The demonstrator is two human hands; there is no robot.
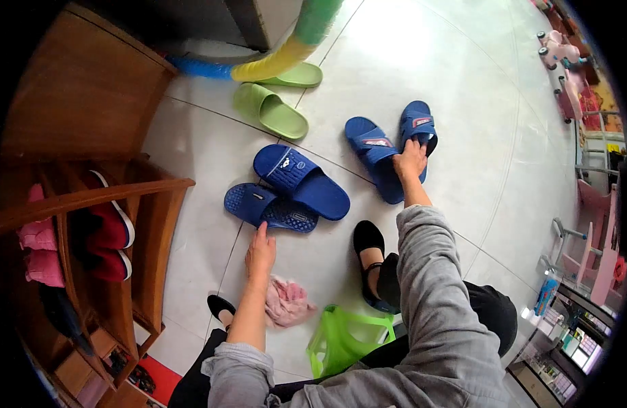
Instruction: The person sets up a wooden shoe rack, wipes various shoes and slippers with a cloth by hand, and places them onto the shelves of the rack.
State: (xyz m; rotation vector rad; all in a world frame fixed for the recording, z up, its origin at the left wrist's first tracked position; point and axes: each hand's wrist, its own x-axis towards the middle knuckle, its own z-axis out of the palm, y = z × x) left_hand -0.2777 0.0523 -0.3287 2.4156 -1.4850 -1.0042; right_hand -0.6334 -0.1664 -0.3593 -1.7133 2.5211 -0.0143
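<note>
Two pairs of blue slippers lie on the tiled floor. At the centre left, a solid dark blue slipper (pixel 327 195) overlaps a perforated one (pixel 294 215). My left hand (pixel 261 253) reaches to the near edge of the perforated slipper, its fingertips close together; whether they grip it is unclear. Farther right are two blue slippers with red and white logos, one on the left (pixel 369 141) and one on the right (pixel 417 115). My right hand (pixel 411 160) is at the right slipper's strap, with its fingers partly hidden there.
Green slippers (pixel 285 117) lie beyond the blue ones. A wooden shoe rack (pixel 160 238) with shoes stands at left. A pink cloth (pixel 286 302) and a green plastic stool (pixel 347 336) are near my feet. Pink toys (pixel 562 51) and shelving stand at right.
</note>
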